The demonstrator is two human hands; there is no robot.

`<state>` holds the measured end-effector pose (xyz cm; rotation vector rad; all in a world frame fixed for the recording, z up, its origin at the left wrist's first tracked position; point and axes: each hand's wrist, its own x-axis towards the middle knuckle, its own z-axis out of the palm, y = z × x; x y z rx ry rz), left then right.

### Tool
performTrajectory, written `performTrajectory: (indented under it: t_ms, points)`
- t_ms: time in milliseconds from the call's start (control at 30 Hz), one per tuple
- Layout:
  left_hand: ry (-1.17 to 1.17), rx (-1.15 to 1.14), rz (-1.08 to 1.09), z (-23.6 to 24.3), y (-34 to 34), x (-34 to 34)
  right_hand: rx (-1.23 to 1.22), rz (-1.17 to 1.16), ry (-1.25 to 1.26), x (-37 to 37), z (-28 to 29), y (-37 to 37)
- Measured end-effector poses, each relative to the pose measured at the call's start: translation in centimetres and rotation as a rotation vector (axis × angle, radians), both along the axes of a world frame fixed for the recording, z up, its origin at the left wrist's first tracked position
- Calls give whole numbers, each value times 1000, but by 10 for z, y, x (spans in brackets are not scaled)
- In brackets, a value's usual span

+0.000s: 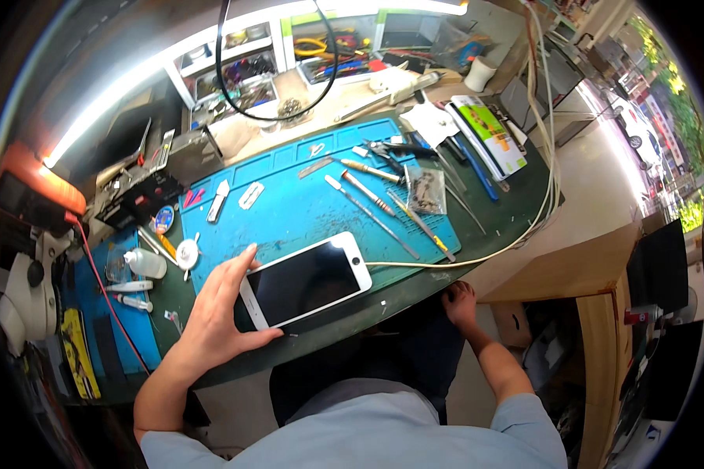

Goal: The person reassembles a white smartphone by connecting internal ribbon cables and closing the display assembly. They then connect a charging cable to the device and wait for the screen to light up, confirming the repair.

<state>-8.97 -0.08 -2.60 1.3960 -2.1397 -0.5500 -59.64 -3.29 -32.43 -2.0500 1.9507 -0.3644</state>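
One hand, my left hand (215,313), has its fingers clamped on the white phone's (309,279) near end, its long side running right toward my far-off right hand (460,301), fingers curled on the counter (414,285) edge.

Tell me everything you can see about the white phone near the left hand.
The white phone is a flat, rounded rectangle with a dark, glossy, switched-off screen, a white frame and a round button at its right end. It lies face up and slanted, at the front edge of the blue work mat. The left hand grips its left end, thumb below and fingers above. A white cable lies just to its right.
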Motion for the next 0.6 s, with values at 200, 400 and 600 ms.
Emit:
performTrajectory:
  t_ms: [200, 400, 600]
  points:
    - [10, 10, 6, -2, 2, 1, 12, 31, 37, 3, 8, 0]
    - [-7, 22, 15, 1, 2, 0, 25, 20, 94, -11, -13, 1]
    - [-14, 12, 15, -1, 2, -1, 20, -14, 91, -10, -12, -1]
